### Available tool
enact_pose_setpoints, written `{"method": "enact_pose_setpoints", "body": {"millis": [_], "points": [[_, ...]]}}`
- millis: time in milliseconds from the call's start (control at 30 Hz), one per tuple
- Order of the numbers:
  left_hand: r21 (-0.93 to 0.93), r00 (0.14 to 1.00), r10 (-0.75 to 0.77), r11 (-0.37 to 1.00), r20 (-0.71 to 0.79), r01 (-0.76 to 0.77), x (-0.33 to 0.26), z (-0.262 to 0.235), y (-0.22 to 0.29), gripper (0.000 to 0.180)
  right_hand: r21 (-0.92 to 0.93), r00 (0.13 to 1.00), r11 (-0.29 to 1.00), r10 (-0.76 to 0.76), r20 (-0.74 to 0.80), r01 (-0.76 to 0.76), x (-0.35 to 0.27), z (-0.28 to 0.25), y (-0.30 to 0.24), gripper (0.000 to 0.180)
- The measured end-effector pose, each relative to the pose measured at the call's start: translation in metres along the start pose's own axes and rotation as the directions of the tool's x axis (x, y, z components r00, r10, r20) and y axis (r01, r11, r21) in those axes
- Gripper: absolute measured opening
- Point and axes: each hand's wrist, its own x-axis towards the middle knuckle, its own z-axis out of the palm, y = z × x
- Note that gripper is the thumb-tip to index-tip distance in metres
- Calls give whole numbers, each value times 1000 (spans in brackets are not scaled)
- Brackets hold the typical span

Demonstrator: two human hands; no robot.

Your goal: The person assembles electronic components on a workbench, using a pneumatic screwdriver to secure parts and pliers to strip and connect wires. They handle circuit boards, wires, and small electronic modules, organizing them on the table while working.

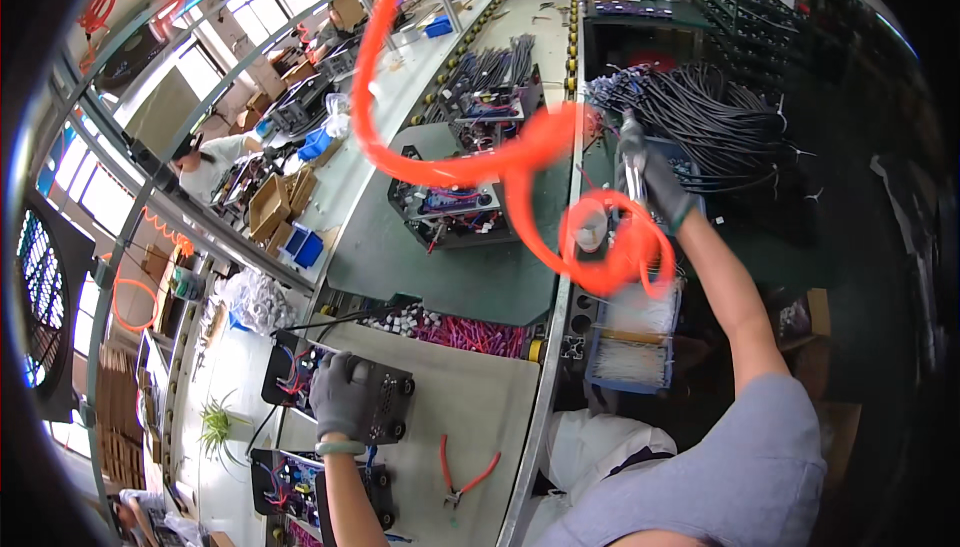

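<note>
- Step in hand, as I judge it: I'm steadying a black housing point(388, 402) with my left hand point(340, 394) while my right hand point(665, 182) manages a silver tool point(634, 172) on the far side of the rail.
- The housing sits on the near part of the bench point(495, 382), toward the left, its open end showing coloured wires; a second unit point(290, 489) lies just nearer to me.
- The next move seems to call for keeping the housing still and guiding the tool clear of the orange hose point(450, 169), whose blurred loops hang in front of my view.
- Left grip: fingers bent over the housing's top, touching it; I cannot tell whether they clamp it or only rest there.
- Right grip: it looks wrapped around the silver tool, though blur hides where the fingertips meet.
- Pose: my left forearm rises from the lower edge, wrist close to the housing. My right arm reaches well forward and out, the hand beside the black cables point(710, 117) and beyond the blue bin point(630, 384) of white strips.
- Red-handled pliers point(453, 496) lie spread on the bench, apart from both hands.
</note>
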Motion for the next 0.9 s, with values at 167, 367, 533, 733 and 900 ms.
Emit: {"method": "enact_pose_setpoints", "body": {"millis": [167, 367, 533, 733, 900], "points": [[-32, 997, -75, 997, 31, 76, -4, -7, 12, 31, -731, 797, 405, -9, -603, -549, 66, -110, 57, 61], [274, 932, 145, 960, -333, -51, -6, 1, 2, 36, -910, 823, 384, -560, -97, 154, -43, -43, 24, 40], [243, 862, 453, 884, -227, -400, -35, 50, 25, 17, -400, 665, 540, -502, 553, 740, -194, 102, 14, 38], [41, 970, 180, 981, 164, -189, -7, 157, 51, 35, 37, -82, 499, 68, 994, 866, -250, 280, 126, 56], [213, 953, 199, 945, 227, -248, 18, 204, 36, 49, 114, -271, 709, 112, 956, 696, -255, 308, 188, 53]]}}
